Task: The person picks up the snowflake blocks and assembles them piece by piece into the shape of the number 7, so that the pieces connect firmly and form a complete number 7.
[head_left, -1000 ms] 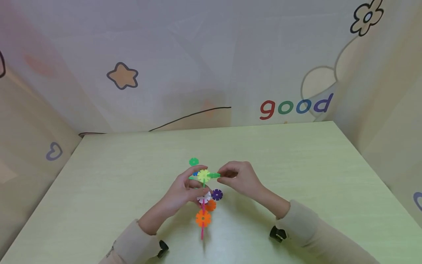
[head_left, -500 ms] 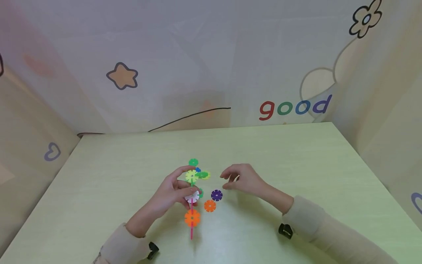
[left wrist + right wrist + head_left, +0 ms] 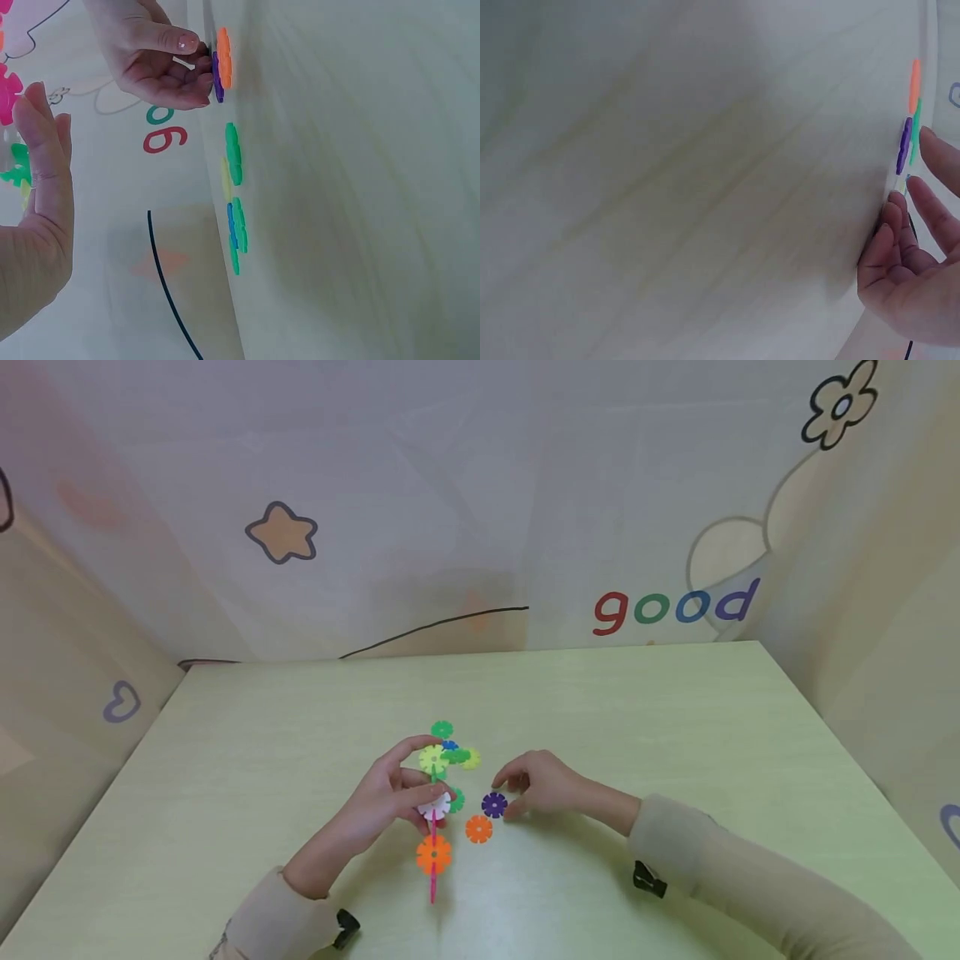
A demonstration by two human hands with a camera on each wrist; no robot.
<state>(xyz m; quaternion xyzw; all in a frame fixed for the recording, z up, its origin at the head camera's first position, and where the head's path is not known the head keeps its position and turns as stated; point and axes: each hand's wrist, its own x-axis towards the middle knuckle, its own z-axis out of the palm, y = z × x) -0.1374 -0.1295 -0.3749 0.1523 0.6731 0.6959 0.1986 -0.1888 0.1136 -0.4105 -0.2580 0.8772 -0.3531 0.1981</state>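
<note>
My left hand (image 3: 367, 806) pinches a chain of notched, flower-shaped plastic discs (image 3: 434, 857) by its white disc (image 3: 433, 807). Pink, orange, white, green and yellow pieces make up the chain, and a green disc (image 3: 453, 756) seen edge-on juts right from its yellow disc (image 3: 431, 759). Beside a loose purple disc (image 3: 494, 805) on the table is my right hand (image 3: 551, 783), thumb and forefinger spread at its right side. In the right wrist view a gap shows between the fingertips and the purple disc (image 3: 904, 146). An orange disc (image 3: 478, 829) lies just in front of the purple one.
Behind and beside the chain, loose green (image 3: 442, 728), blue (image 3: 450, 746) and yellow (image 3: 472, 759) discs lie on the pale green table (image 3: 637, 718). Another green disc (image 3: 457, 800) lies near my left fingertips. A printed cloth backdrop (image 3: 450, 485) rises behind the table.
My right hand has let go of the green disc, which stays joined to the chain, and moved down to the purple disc. My left hand has shifted left with the chain.
</note>
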